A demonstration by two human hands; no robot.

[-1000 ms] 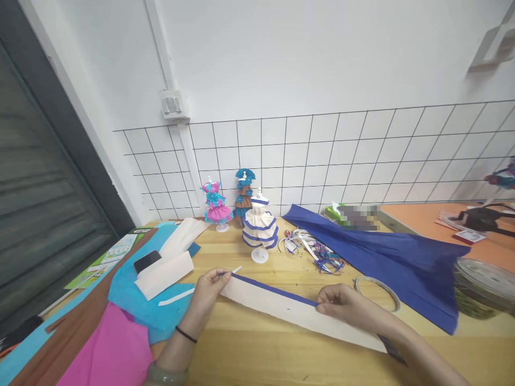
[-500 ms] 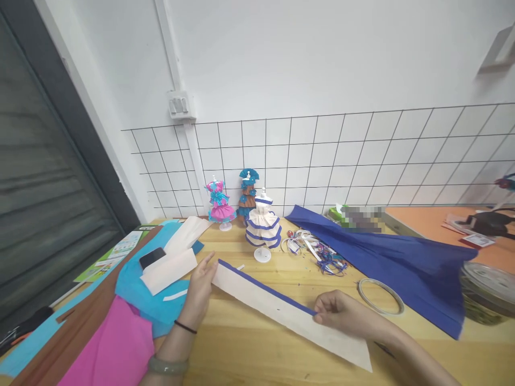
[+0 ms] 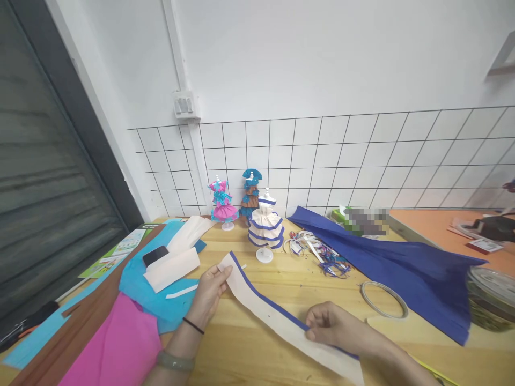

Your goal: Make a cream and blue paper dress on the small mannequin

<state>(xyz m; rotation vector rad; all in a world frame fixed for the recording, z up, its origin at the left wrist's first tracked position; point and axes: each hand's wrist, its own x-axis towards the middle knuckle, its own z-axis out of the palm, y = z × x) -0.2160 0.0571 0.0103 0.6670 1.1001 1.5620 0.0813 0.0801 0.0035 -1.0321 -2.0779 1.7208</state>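
A long cream paper strip (image 3: 263, 311) with a dark blue edge stretches between my hands, sagging a little. My left hand (image 3: 212, 287) pinches its far left end between thumb and fingers. Toward the right end, my right hand (image 3: 332, 327) grips the blue edge with thumb and fingertips. Just beyond the strip stands a small dress form in a cream tiered dress with blue bands (image 3: 266, 225). Behind it are a pink and turquoise dress form (image 3: 224, 206) and a teal and brown one (image 3: 251, 195).
Coloured paper sheets, including a pink sheet (image 3: 116, 343) and a turquoise sheet (image 3: 148, 276), cover the left side with a phone (image 3: 155, 256). On the right lie paper scraps (image 3: 317, 252), a dark blue sheet (image 3: 386, 262), a tape roll (image 3: 384, 299) and a lidded jar (image 3: 491, 297).
The strip's left end has tilted up and the strip now bends more. My left hand has shifted slightly right and down, and my right hand slightly left and down. The view has shifted slightly.
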